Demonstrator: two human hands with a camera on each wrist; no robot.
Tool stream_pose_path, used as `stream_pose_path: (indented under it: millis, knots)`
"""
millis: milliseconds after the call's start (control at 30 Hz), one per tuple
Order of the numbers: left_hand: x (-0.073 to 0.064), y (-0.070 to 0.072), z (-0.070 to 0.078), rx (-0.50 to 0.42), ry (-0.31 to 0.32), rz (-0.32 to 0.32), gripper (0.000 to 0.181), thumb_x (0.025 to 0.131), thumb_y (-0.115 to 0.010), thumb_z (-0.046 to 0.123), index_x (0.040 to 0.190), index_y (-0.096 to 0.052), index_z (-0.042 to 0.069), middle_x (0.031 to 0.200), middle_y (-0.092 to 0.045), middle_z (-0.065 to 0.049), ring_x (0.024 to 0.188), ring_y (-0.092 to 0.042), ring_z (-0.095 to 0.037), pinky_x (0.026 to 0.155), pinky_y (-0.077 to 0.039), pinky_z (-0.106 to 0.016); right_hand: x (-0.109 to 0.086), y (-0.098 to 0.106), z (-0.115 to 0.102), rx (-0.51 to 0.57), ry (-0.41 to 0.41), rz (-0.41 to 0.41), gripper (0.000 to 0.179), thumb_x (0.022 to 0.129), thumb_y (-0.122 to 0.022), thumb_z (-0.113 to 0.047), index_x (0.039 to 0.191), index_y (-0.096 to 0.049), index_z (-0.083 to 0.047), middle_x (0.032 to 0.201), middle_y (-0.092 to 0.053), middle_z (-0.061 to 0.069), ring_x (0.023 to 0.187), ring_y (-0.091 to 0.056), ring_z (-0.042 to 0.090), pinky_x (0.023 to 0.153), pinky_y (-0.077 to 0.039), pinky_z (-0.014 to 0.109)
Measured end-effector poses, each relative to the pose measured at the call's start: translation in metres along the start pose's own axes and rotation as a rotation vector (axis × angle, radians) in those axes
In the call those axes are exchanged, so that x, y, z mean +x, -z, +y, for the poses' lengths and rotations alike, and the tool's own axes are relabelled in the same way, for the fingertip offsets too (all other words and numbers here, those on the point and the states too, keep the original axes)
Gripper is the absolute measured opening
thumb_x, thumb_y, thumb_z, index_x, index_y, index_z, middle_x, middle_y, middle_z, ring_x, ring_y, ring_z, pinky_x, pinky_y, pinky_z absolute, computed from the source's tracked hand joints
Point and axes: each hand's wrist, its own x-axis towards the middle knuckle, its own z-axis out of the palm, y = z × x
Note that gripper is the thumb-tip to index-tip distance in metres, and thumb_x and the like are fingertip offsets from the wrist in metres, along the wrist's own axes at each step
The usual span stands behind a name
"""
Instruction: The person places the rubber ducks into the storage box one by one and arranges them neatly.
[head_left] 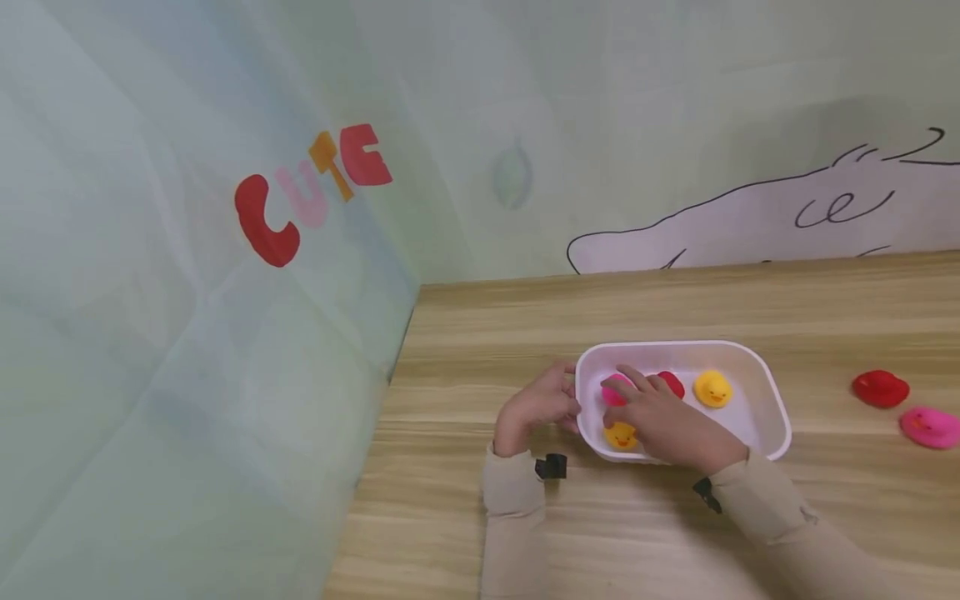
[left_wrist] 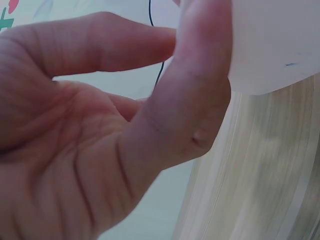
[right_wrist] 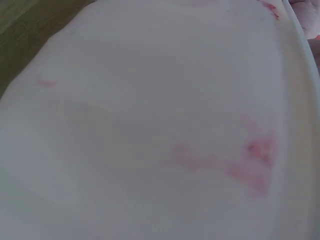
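Observation:
A white plastic tray (head_left: 757, 408) stands on the wooden table. My left hand (head_left: 538, 407) is at its left end, and the curled fingers hold the rim there. In the left wrist view the thumb (left_wrist: 185, 100) lies close along the white outer wall. My right hand (head_left: 667, 423) reaches over the tray with spread, slightly bent fingers. Its fingertips overlap a pink rubber duck (head_left: 612, 395). A yellow duck (head_left: 621, 437) sits just below the thumb; a red duck (head_left: 671, 383) is partly hidden behind the hand. Another yellow duck (head_left: 712, 389) sits farther right inside the tray.
Outside the tray to the right, a red duck (head_left: 881, 389) and a pink duck (head_left: 932, 427) lie on the table (head_left: 450, 350). A pale printed cloth (head_left: 480, 167) hangs along the table's left and far sides. Pink smudges mark the tray wall in the right wrist view.

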Motion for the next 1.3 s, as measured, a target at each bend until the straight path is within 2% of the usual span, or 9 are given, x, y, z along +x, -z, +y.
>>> stream_pose_path:
  millis: [133,300,533,733,933,1067,1200,1300]
  knots:
    - [0.001,0.0,0.0,-0.009,-0.004,-0.008,0.063,0.078,-0.05,-0.021,0.139,-0.033,-0.014,0.091,-0.061,-0.038,0.054,-0.06,-0.017,0.06,-0.066,-0.042,-0.001,0.001,0.001,0.001,0.003,0.006,0.038,0.077,-0.08,0.007,0.105,-0.077,-0.02,0.137,-0.057,0.016,0.139,-0.033,0.046,0.101,-0.051,0.063]
    - [0.001,0.001,0.0,0.005,0.008,-0.018,0.063,0.08,-0.051,-0.02,0.14,-0.033,-0.013,0.092,-0.061,-0.037,0.055,-0.06,-0.017,0.062,-0.066,-0.041,-0.002,0.003,0.002,-0.047,0.03,0.058,0.04,0.078,-0.077,0.009,0.107,-0.076,-0.018,0.132,-0.058,0.015,0.136,-0.037,0.046,0.103,-0.047,0.066]
    - [0.002,0.001,-0.004,0.0,0.016,-0.012,0.063,0.081,-0.051,-0.019,0.14,-0.032,-0.012,0.093,-0.061,-0.032,0.055,-0.06,-0.017,0.064,-0.066,-0.042,-0.009,0.012,0.009,-0.097,0.053,0.112,0.044,0.076,-0.084,0.0,0.116,-0.072,-0.014,0.129,-0.058,0.018,0.131,-0.042,0.048,0.1,-0.048,0.068]
    - [0.003,0.001,-0.003,-0.007,0.039,0.001,0.06,0.083,-0.053,-0.018,0.14,-0.033,-0.011,0.098,-0.06,-0.032,0.056,-0.06,-0.02,0.066,-0.066,-0.045,-0.018,0.021,0.02,-0.082,-0.013,0.078,0.045,0.074,-0.087,-0.006,0.117,-0.071,-0.011,0.131,-0.056,0.02,0.131,-0.04,0.046,0.099,-0.048,0.068]
    - [0.001,0.005,-0.005,0.003,0.048,0.005,0.058,0.084,-0.053,-0.017,0.138,-0.033,-0.012,0.095,-0.06,-0.03,0.056,-0.061,-0.019,0.066,-0.066,-0.044,-0.025,0.03,0.031,-0.038,-0.049,0.12,0.04,0.076,-0.086,-0.007,0.114,-0.071,-0.007,0.13,-0.056,0.023,0.127,-0.042,0.048,0.095,-0.049,0.069]
    - [0.0,0.008,-0.007,-0.013,0.042,0.01,0.059,0.083,-0.053,-0.018,0.139,-0.032,-0.014,0.093,-0.06,-0.03,0.057,-0.062,-0.018,0.065,-0.066,-0.043,-0.03,0.035,0.037,-0.03,-0.086,0.119,0.041,0.078,-0.086,-0.013,0.115,-0.07,-0.008,0.13,-0.057,0.022,0.125,-0.046,0.046,0.096,-0.049,0.069]
    - [0.003,0.007,-0.007,-0.041,0.026,-0.008,0.06,0.083,-0.053,-0.019,0.139,-0.031,-0.015,0.09,-0.06,-0.032,0.057,-0.063,-0.019,0.062,-0.066,-0.04,-0.04,0.039,0.045,-0.051,-0.118,0.115,0.04,0.08,-0.084,-0.015,0.116,-0.07,-0.008,0.13,-0.058,0.022,0.124,-0.048,0.046,0.1,-0.045,0.07]
    - [0.006,0.004,-0.007,-0.05,0.023,-0.021,0.06,0.082,-0.053,-0.02,0.139,-0.031,-0.015,0.09,-0.061,-0.033,0.058,-0.063,-0.019,0.06,-0.066,-0.039,-0.049,0.043,0.052,-0.053,-0.16,0.111,0.042,0.08,-0.084,-0.013,0.119,-0.07,-0.009,0.132,-0.056,0.023,0.127,-0.043,0.049,0.103,-0.04,0.074]
